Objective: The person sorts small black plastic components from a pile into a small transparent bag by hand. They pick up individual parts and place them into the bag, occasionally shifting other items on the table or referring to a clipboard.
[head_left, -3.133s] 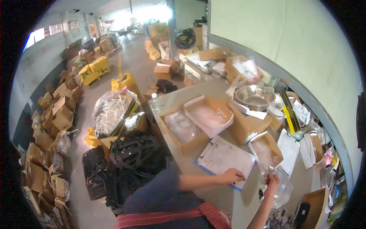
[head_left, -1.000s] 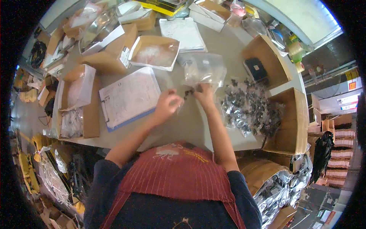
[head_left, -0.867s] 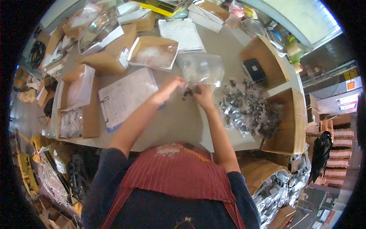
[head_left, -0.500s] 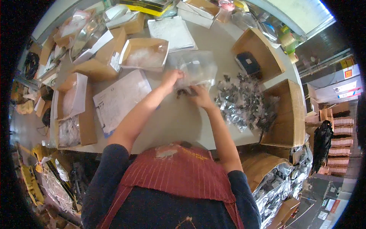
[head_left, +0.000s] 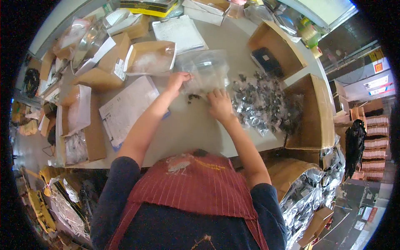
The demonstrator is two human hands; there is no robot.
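Note:
A clear plastic bag (head_left: 206, 66) lies on the table in front of me. My left hand (head_left: 179, 82) is closed, pinching the bag's near-left edge between thumb and fingers. Over the bag's near edge rests my right hand (head_left: 220, 104), palm down with its fingers slightly apart and extended onto the plastic. Between the two hands, just below the bag, sit a few small dark parts (head_left: 193, 98). Right of my right hand spreads a heap of small black parts and little clear bags (head_left: 260, 102).
An open carton (head_left: 310, 112) lies beside the heap; another carton (head_left: 277, 46) stands behind it with a black item (head_left: 266, 60) in it. A shallow box of clear bags (head_left: 171, 68) and printed sheets (head_left: 129, 108) are to the left. More papers (head_left: 179, 33) lie at the back.
My hands have moved slightly apart, uncovering the small dark parts between them. The bag looks flatter on the table. The whole view has shifted a little.

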